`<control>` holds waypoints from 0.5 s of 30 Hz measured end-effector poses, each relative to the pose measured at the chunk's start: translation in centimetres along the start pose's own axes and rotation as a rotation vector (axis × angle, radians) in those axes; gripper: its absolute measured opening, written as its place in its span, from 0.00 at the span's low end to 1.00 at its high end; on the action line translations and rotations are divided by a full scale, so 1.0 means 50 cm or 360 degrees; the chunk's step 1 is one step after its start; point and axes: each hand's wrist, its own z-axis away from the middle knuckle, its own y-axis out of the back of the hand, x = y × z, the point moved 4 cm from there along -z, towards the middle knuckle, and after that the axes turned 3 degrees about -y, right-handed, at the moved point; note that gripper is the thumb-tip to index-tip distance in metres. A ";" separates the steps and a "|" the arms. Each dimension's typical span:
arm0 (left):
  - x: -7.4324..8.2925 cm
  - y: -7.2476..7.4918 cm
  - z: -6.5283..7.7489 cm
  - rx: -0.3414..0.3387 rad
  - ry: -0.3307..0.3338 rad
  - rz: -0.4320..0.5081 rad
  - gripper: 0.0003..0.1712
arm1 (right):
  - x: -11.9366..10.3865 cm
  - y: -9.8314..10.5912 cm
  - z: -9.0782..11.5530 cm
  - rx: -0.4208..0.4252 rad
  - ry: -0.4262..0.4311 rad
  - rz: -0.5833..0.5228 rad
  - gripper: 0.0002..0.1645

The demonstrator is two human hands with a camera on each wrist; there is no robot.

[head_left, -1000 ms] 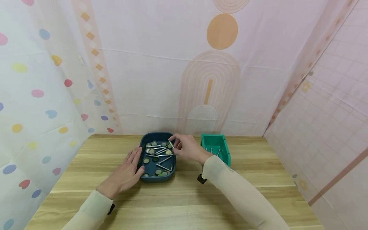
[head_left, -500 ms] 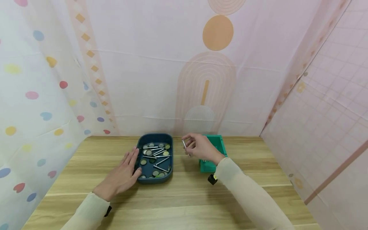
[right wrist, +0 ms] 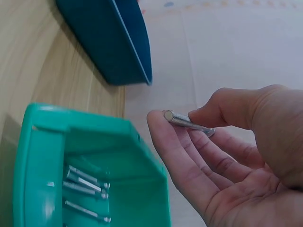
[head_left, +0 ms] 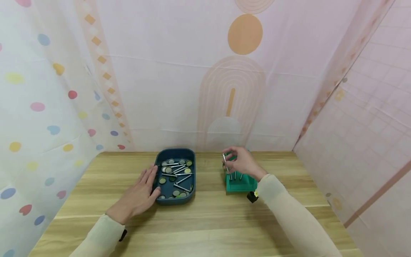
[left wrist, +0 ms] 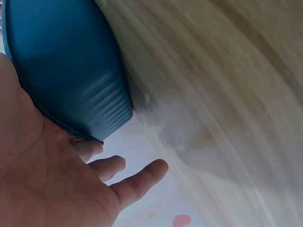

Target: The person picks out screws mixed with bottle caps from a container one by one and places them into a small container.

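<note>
My right hand [head_left: 245, 163] pinches a silver bolt [right wrist: 182, 119] between thumb and fingers, raised over the green bin [head_left: 242, 187]. In the right wrist view the bolt's threaded end points toward the bin side, and several bolts [right wrist: 85, 190] lie inside. My left hand [head_left: 136, 194] rests along the left rim of a dark blue tray [head_left: 174, 202], fingers extended. That tray holds several loose bolts [head_left: 183, 187] and round metal discs [head_left: 162, 181]. The left wrist view has the palm against the tray's outer wall [left wrist: 71, 71], fingertips reaching past its edge.
Both containers stand on a wood-grain table [head_left: 199, 221], the tray left of the bin with a gap between. A patterned cloth [head_left: 173, 89] hangs behind the table's back edge, with more cloth at both sides.
My right hand has carried the bolt rightward from above the blue tray to above the green bin. The left hand stays at the tray's rim.
</note>
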 end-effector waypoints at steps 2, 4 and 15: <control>0.001 -0.001 0.002 0.0003 0.0001 -0.0012 0.48 | 0.007 0.009 0.003 0.0004 -0.0044 -0.0027 0.29; 0.001 -0.001 0.003 0.0007 0.0001 -0.0015 0.48 | 0.013 0.019 0.004 0.0022 -0.0085 -0.0035 0.30; 0.008 0.002 0.003 -0.0002 0.0001 -0.0010 0.48 | 0.039 0.045 -0.002 0.0075 -0.0216 0.0036 0.29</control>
